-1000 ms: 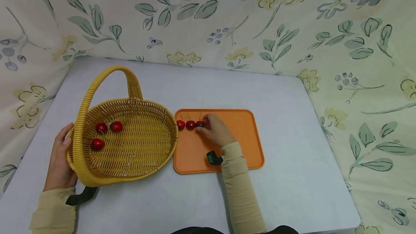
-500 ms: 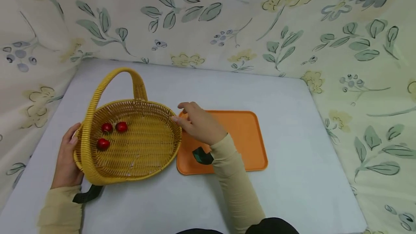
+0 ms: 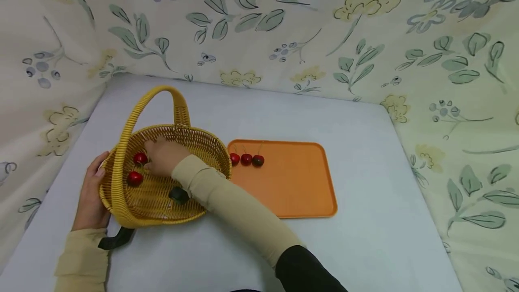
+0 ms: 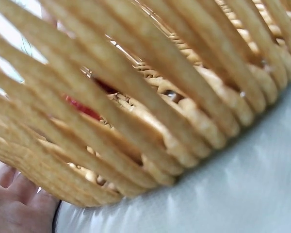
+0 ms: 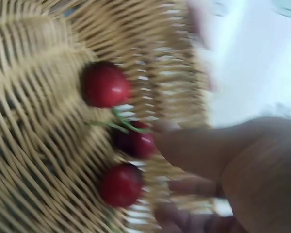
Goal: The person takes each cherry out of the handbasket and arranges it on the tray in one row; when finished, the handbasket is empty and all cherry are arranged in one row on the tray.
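Observation:
My left hand (image 3: 92, 195) grips the left side of a yellow wicker basket (image 3: 211, 141), with the thumb at its rim. In the left wrist view the basket's slats (image 4: 150, 97) fill most of the picture. My right hand (image 3: 164, 157) reaches down inside the basket, fingers apart. The right wrist view has three red cherries on the woven bottom: an upper cherry (image 5: 106, 85), a middle cherry (image 5: 136, 141) with green stems over it, and a lower cherry (image 5: 120, 184). My right thumb (image 5: 199, 150) is right at the middle cherry. The head view leaves one cherry hidden behind that hand.
An orange tray (image 3: 292, 184) lies right of the basket, its left edge partly behind the basket rim. Three cherries (image 3: 246, 159) with stems stand in a row at the tray's upper left. The white table (image 3: 365, 157) meets a floral cloth (image 3: 316, 21) at the back.
My right hand has left the row of cherries on the tray, crossed the basket's rim leftward and gone down into the basket. My left hand has kept its grip on the basket.

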The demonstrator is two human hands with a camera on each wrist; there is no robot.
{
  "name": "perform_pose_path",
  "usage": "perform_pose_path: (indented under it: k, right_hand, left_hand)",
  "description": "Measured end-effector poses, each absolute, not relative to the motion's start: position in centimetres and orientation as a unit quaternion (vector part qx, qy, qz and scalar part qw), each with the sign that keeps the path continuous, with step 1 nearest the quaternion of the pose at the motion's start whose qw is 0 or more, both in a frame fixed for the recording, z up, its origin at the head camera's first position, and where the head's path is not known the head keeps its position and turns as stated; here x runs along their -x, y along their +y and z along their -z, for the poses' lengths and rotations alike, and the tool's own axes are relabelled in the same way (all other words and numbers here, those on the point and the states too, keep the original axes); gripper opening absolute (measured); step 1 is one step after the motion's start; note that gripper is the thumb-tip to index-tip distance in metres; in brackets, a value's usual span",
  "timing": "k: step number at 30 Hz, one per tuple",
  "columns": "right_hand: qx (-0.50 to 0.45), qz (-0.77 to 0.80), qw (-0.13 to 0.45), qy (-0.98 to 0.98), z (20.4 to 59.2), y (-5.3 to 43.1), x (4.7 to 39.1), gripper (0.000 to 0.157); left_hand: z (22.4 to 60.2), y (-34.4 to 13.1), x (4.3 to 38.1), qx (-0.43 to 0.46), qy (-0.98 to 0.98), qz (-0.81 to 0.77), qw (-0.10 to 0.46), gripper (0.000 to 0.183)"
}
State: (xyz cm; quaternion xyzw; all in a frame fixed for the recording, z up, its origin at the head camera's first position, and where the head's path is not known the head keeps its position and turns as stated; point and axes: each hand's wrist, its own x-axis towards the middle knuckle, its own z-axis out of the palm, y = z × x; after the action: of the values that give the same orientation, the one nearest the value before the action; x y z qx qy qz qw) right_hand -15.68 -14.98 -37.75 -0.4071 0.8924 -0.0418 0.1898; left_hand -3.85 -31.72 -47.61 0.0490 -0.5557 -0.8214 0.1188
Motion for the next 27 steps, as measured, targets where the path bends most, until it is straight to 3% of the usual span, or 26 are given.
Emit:
perform_pose_path:
  k: [4, 8, 11, 17, 22, 27]
  right_hand:
    - [0.327, 0.008, 0.206, 0.922, 39.0, -16.4, 15.0, 0.038]
    - [0.311, -0.012, 0.205, 0.928, 39.7, -16.7, 15.1, 0.027]
    - [0.317, -0.008, 0.199, 0.927, 39.8, -16.9, 15.1, 0.022]
    - [0.335, -0.014, 0.187, 0.923, 39.6, -16.5, 15.3, 0.029]
    - [0.387, 0.030, 0.158, 0.908, 38.0, -14.5, 15.6, 0.023]
    - [0.409, 0.113, 0.148, 0.893, 35.1, -11.3, 15.7, 0.035]
  left_hand:
    - [47.9, -31.6, 3.9, -0.055, -0.568, 0.813, 0.113, 0.045]
    - [47.9, -31.6, 3.9, -0.063, -0.581, 0.804, 0.110, 0.046]
    - [47.7, -31.8, 3.8, -0.068, -0.590, 0.796, 0.114, 0.046]
    - [47.7, -31.9, 3.7, -0.066, -0.590, 0.797, 0.111, 0.046]
    - [48.0, -31.8, 3.9, -0.058, -0.581, 0.805, 0.108, 0.046]
    - [47.8, -32.1, 3.8, -0.046, -0.569, 0.813, 0.116, 0.046]
